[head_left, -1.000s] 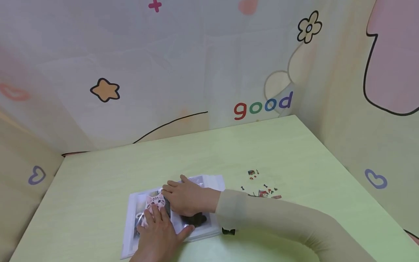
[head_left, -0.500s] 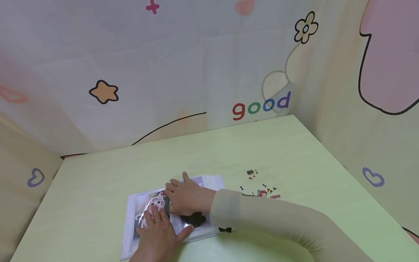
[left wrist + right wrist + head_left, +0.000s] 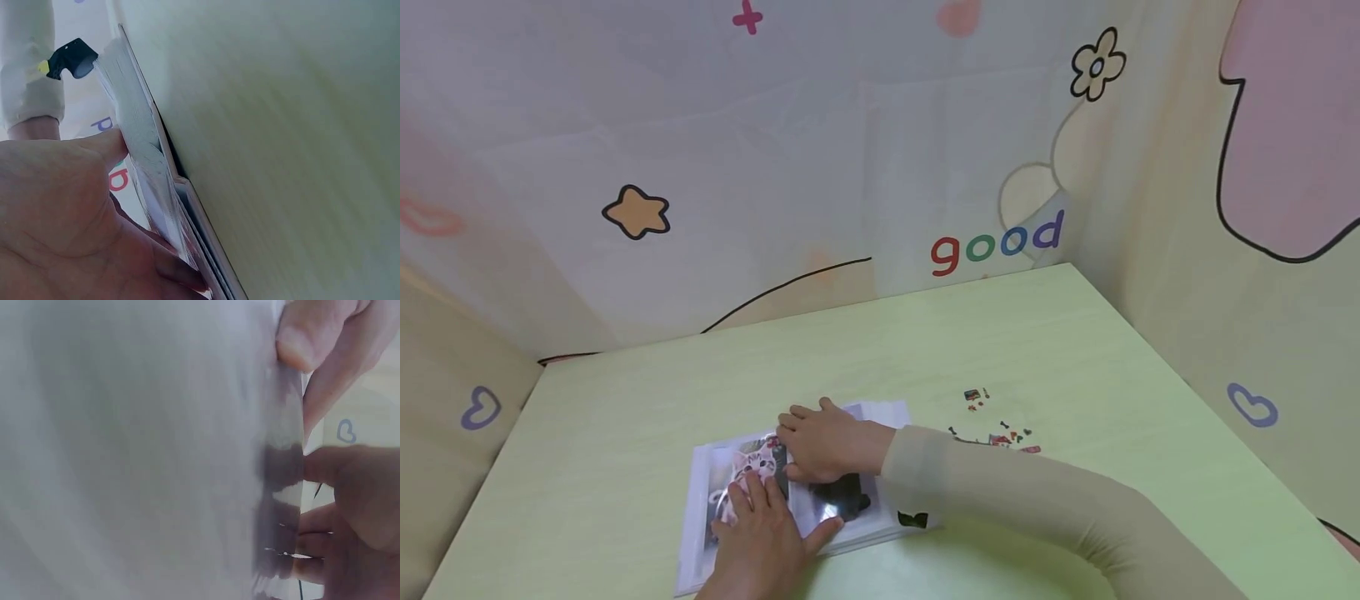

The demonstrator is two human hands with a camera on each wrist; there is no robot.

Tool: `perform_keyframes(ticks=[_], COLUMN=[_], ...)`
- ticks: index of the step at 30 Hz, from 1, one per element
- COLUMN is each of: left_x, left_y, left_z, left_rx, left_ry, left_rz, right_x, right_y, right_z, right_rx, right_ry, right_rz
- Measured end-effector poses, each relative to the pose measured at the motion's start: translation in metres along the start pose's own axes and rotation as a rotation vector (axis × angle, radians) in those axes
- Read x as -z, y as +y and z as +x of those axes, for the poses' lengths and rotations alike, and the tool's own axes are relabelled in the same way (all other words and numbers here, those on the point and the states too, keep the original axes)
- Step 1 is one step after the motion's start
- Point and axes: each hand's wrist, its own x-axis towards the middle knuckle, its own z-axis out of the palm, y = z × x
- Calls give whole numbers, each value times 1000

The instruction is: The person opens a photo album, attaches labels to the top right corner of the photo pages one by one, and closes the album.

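Observation:
An open photo album (image 3: 687, 533) with clear plastic sleeves lies on the table. Its left page shows a kitten picture (image 3: 752, 460), and its right page a dark picture (image 3: 844, 500) under glare. My left hand (image 3: 762, 527) rests on the left page with spread fingers, its thumb reaching onto the right page. Across the centre fold, near the top, my right hand (image 3: 823, 443) presses on the sleeves and covers part of both pages. In the right wrist view the right thumb (image 3: 297, 347) touches the glossy sleeve. The left wrist view shows the stacked pages (image 3: 147, 137) from the side.
A black tab (image 3: 913, 520) sticks out at the album's lower right edge. Several small stickers (image 3: 1000, 439) lie on the table (image 3: 625, 417) to the right, partly behind the right sleeve (image 3: 1000, 475). A printed cloth (image 3: 760, 167) hangs behind.
My right hand has shifted slightly right and away from me, showing more of the dark picture. The left hand stays put on its page. The head view has drifted slightly.

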Motion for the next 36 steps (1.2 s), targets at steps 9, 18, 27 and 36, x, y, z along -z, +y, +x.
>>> perform_keyframes(ticks=[9,18,27,36], left_x=[-1,-1,1,4], left_y=[-1,-4,-11,-9], left_z=[0,0,1,3], left_rx=[8,6,-49,-25], left_ry=[17,11,-13,-86], left_rz=[-16,-7,-28,-45], right_x=[-5,-5,-5,-1], right_y=[-12,-4,4,5], right_z=[-14,-4,0,-4], right_rx=[115,32,8,24], right_ry=[58,-10,-34,-24], right_rz=[-82,-41,13,75])
